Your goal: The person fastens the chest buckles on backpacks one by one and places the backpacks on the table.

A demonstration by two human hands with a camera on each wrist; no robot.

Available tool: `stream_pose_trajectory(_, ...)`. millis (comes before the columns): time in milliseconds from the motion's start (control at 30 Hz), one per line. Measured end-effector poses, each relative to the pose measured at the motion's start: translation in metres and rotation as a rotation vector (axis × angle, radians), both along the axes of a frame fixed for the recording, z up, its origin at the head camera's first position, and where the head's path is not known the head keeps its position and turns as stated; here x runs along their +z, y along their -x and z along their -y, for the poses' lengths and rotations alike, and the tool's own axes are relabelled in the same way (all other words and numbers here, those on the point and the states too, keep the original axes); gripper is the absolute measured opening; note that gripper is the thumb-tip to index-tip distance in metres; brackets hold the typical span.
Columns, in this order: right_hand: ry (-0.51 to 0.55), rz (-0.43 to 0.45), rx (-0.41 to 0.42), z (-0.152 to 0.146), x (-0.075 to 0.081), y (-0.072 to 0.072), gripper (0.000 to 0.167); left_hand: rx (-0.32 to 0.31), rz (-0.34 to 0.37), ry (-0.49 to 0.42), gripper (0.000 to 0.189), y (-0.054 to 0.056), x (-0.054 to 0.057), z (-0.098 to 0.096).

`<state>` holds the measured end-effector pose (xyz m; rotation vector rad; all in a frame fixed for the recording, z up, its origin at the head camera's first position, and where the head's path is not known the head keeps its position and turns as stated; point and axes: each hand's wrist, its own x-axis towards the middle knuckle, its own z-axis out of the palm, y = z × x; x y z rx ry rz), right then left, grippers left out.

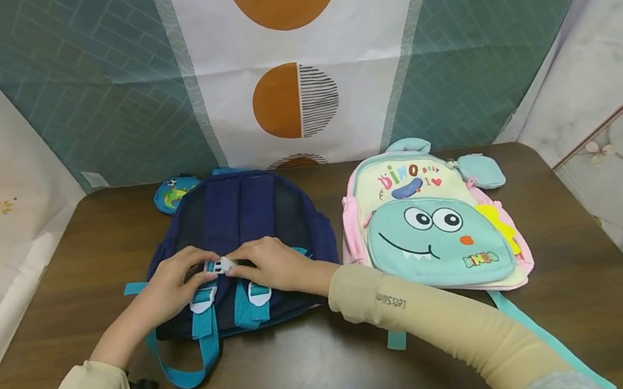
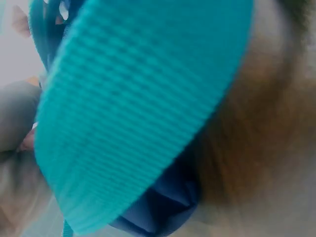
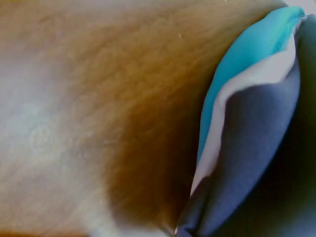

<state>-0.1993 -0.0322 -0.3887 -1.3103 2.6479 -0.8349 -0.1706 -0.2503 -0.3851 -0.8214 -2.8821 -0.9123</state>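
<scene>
A navy backpack (image 1: pixel 240 214) lies with its back panel and shoulder straps facing up, left of the middle of the table. Over its lower part, a white plastic buckle (image 1: pixel 220 266) on teal webbing is held between both hands. My left hand (image 1: pixel 180 284) pinches the buckle's left end, and my right hand (image 1: pixel 276 263) pinches its right end. Whether the two halves are fully clicked together is too small to tell. A teal strap (image 2: pixel 143 98) fills much of the left wrist view, looping below the left hand. Neither hand shows in the wrist views.
A pink and mint dinosaur backpack (image 1: pixel 439 241) lies to the right, face up, with a teal strap (image 1: pixel 553 340) trailing toward the table's front. Behind the brown table (image 1: pixel 294 378) hangs a patterned cloth (image 1: pixel 285 46). A small pouch (image 1: pixel 176 194) sits at the navy backpack's upper left.
</scene>
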Motion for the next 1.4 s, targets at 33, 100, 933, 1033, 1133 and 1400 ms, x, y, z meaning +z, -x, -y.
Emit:
stream_pose_trajectory(33, 0.016, 0.005, -0.012, 0.001, 0.000, 0.000, 0.037, 0.002, -0.009, -0.004, 0.024, 0.000, 0.000, 0.001)
stream_pose_trajectory(100, 0.056, 0.010, -0.038, 0.002, 0.000, 0.000, 0.036, 0.008, -0.016, -0.013, 0.024, -0.001, 0.000, 0.003)
stream_pose_trajectory(933, 0.010, -0.020, 0.003, 0.005, 0.006, 0.004, 0.032, -0.051, -0.184, -0.095, 0.040, 0.000, -0.005, -0.008)
stream_pose_trajectory(1033, 0.035, -0.010, 0.030, 0.003, 0.004, 0.004, 0.034, -0.045, -0.140, -0.146, 0.042, 0.001, -0.004, -0.007)
stream_pose_trajectory(1133, 0.065, -0.015, 0.061, 0.002, 0.003, 0.005, 0.035, -0.047, -0.130, -0.173, 0.041, 0.001, -0.004, -0.008)
stream_pose_trajectory(1400, 0.166, 0.006, 0.059, -0.001, 0.004, 0.008, 0.027, 0.035, -0.092, -0.247, 0.037, -0.006, -0.006, -0.013)
